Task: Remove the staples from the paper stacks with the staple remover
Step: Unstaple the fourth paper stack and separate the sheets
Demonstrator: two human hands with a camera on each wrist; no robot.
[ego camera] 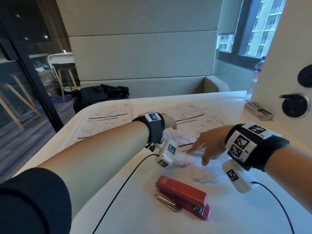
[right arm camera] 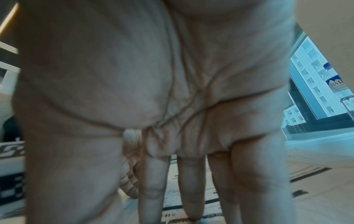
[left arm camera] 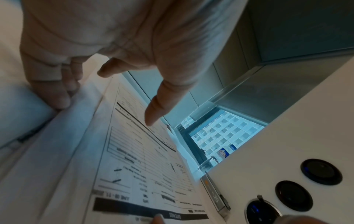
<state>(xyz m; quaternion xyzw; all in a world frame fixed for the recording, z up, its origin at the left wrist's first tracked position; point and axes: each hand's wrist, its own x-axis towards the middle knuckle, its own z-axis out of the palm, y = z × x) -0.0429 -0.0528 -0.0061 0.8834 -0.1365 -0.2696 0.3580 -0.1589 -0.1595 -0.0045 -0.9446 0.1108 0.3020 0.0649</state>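
A printed paper stack [ego camera: 184, 138] lies mid-table, its near edge over loose folded white sheets [ego camera: 197, 172]. My left hand [ego camera: 169, 123] rests flat on the stack's far left part; in the left wrist view the left hand [left arm camera: 107, 106] has straight fingers [left arm camera: 59, 97] touching the paper [left arm camera: 143, 166]. My right hand [ego camera: 196, 157] reaches in from the right with extended fingers [right arm camera: 191, 189], the index tip touching the stack's near edge. Neither hand holds anything. A red stapler [ego camera: 183, 196] lies nearer me beside a bent metal clip-like piece [ego camera: 167, 202]. I cannot make out a staple remover for certain.
More printed sheets [ego camera: 108, 119] lie at the table's far left. A staple box [ego camera: 258, 110] stands at the right by a white panel with round sockets [ego camera: 295, 105]. Two black cables [ego camera: 125, 183] cross the white table [ego camera: 253, 217]. A dark bag [ego camera: 101, 95] sits on the bench behind.
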